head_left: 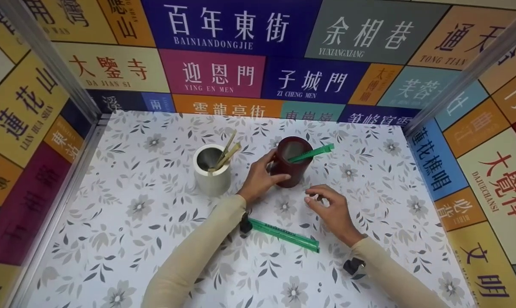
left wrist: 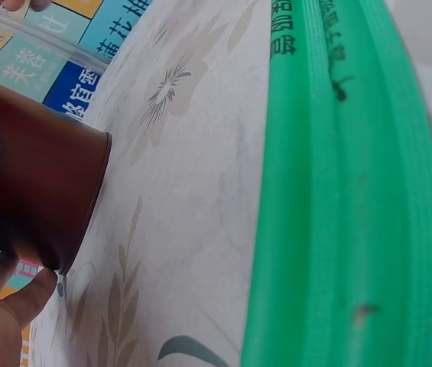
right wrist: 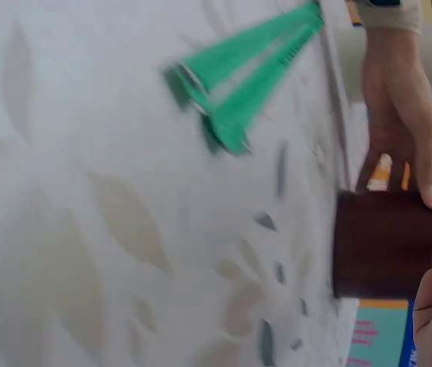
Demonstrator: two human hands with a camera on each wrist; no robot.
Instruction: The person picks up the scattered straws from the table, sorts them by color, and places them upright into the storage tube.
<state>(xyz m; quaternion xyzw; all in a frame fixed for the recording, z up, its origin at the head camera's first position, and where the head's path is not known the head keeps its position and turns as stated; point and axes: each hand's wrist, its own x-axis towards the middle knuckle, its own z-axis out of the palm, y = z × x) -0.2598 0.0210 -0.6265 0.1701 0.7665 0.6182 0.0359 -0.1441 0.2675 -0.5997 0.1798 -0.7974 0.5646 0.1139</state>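
Note:
A dark red cup (head_left: 288,171) stands upright on the table, with a long green packet (head_left: 315,152) leaning out of its mouth. My left hand (head_left: 258,177) holds the cup round its left side, the thumb across the front; the right wrist view also shows this left hand (right wrist: 399,99) on the cup. To the right and nearer me, my right hand (head_left: 332,209) hovers apart from the cup, fingers loosely bent, with nothing visible in it. Below the left wrist lie two long, slim green packets (head_left: 285,235) with printed characters, side by side on the tabletop.
Left of the red cup stands a pale cup (head_left: 213,177) holding a couple of thin light-brown sticks (head_left: 228,156). A flower-patterned cover (head_left: 112,239) lies over the table. Panels with large printed characters (head_left: 215,72) enclose the back and both sides.

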